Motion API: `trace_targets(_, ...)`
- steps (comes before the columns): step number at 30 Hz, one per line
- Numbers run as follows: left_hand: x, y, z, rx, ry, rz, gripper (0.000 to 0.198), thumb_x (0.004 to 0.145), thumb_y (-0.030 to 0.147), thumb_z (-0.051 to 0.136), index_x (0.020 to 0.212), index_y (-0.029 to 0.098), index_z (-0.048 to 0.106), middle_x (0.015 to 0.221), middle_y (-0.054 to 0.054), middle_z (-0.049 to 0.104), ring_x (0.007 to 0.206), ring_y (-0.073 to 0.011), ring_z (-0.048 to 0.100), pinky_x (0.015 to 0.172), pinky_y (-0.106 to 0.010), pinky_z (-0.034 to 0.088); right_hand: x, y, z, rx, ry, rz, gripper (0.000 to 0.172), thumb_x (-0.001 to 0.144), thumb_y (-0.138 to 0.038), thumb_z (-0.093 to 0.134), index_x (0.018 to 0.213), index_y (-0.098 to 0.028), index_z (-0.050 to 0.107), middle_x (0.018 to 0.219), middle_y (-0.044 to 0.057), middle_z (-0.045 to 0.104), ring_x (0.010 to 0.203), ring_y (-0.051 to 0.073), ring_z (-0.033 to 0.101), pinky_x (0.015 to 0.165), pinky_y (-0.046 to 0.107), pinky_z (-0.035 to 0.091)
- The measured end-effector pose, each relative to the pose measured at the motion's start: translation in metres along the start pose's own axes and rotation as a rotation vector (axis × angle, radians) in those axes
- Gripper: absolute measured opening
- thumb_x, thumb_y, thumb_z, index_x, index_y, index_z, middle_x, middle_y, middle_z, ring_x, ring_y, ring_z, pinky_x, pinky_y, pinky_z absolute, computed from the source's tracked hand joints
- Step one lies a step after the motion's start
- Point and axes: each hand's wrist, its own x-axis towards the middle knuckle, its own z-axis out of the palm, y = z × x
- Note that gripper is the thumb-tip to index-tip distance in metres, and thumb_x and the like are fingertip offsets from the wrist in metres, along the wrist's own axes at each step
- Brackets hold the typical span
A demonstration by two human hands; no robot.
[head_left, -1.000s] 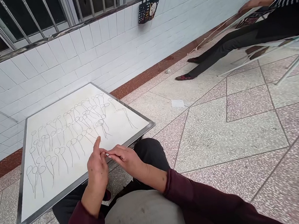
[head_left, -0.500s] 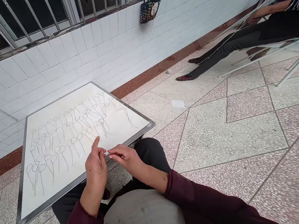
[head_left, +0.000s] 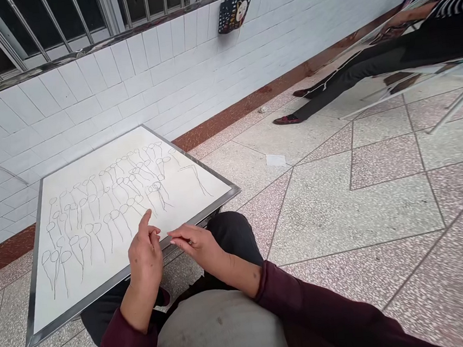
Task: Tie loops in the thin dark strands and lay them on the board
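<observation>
Both of my hands meet above the near edge of a white table (head_left: 118,144) with a metal rim. My left hand (head_left: 144,258) has its index finger pointing up and the other fingers curled in. Just to its right, my right hand (head_left: 201,247) pinches thumb and index finger together, the tips a small gap from the left fingers. Whatever lies in either grip is too fine to make out. Several thin dark loops with wavy tails (head_left: 65,257), like bent wire or thread, lie in rows on the tabletop.
A black basket (head_left: 234,14) hangs from the barred window ledge on the tiled wall. At right sits another person (head_left: 353,77) in dark trousers, holding long pale strands. A white paper piece (head_left: 275,160) and a small crumpled thing (head_left: 263,109) lie on the floor.
My left hand has shifted slightly left, widening the gap to my right hand, which stays nearly still. The other person's hand and strands have moved a little.
</observation>
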Motion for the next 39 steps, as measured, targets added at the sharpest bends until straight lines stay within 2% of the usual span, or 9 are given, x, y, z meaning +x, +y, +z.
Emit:
trace_targets(3, 0.000, 0.000, 0.000, -0.003, -0.007, -0.003, 0.047, 0.093, 0.019, 0.038, 0.140, 0.022, 0.039, 0.090, -0.003, 0.067, 0.078, -0.0157, 0.065, 0.071, -0.030, 0.049, -0.001, 0.002, -0.001, -0.047, -0.011, -0.060, 0.016, 0.095, -0.025, 0.054, 0.102, -0.020, 0.068, 0.081, 0.005, 0.068, 0.074, 0.017, 0.063, 0.066, 0.027, 0.052)
trace_targets(8, 0.000, 0.001, 0.000, -0.007, 0.017, 0.003, 0.046, 0.093, 0.019, 0.039, 0.139, 0.022, 0.041, 0.089, -0.003, 0.068, 0.078, -0.0156, 0.065, 0.071, -0.030, 0.049, -0.001, 0.003, -0.003, -0.066, 0.007, -0.021, 0.014, 0.094, -0.027, 0.057, 0.102, -0.021, 0.067, 0.079, 0.004, 0.068, 0.073, 0.016, 0.062, 0.065, 0.027, 0.051)
trace_targets(18, 0.002, 0.000, 0.001, 0.006, 0.042, -0.003, 0.045, 0.093, 0.019, 0.038, 0.138, 0.022, 0.042, 0.090, -0.002, 0.067, 0.077, -0.0147, 0.065, 0.071, -0.030, 0.049, -0.003, 0.008, -0.003, -0.050, 0.021, -0.080, 0.015, 0.095, -0.025, 0.055, 0.102, -0.020, 0.067, 0.080, 0.005, 0.068, 0.075, 0.017, 0.063, 0.067, 0.028, 0.053)
trace_targets(28, 0.000, -0.003, 0.001, -0.013, 0.041, -0.006, 0.045, 0.094, 0.019, 0.038, 0.139, 0.023, 0.042, 0.091, -0.002, 0.067, 0.079, -0.0145, 0.066, 0.074, -0.030, 0.050, -0.004, 0.009, -0.009, -0.120, -0.042, -0.161, 0.018, 0.096, -0.018, 0.051, 0.104, -0.020, 0.066, 0.085, 0.007, 0.067, 0.080, 0.019, 0.062, 0.070, 0.030, 0.053)
trace_targets(35, 0.004, -0.008, -0.008, -0.025, 0.087, -0.080, 0.045, 0.094, 0.021, 0.040, 0.138, 0.025, 0.044, 0.090, -0.001, 0.067, 0.078, -0.0150, 0.067, 0.070, -0.030, 0.049, -0.008, 0.016, -0.018, -0.081, -0.069, -0.066, 0.019, 0.097, -0.023, 0.049, 0.102, -0.020, 0.066, 0.081, 0.006, 0.065, 0.075, 0.017, 0.062, 0.065, 0.028, 0.052)
trace_targets(39, 0.007, -0.008, -0.013, 0.004, 0.099, -0.103, 0.047, 0.093, 0.020, 0.041, 0.139, 0.026, 0.042, 0.091, -0.001, 0.067, 0.076, -0.0148, 0.065, 0.071, -0.031, 0.048, -0.004, 0.019, -0.034, -0.126, -0.121, -0.055, 0.018, 0.098, -0.025, 0.049, 0.106, -0.020, 0.064, 0.087, 0.007, 0.067, 0.082, 0.020, 0.062, 0.073, 0.033, 0.052)
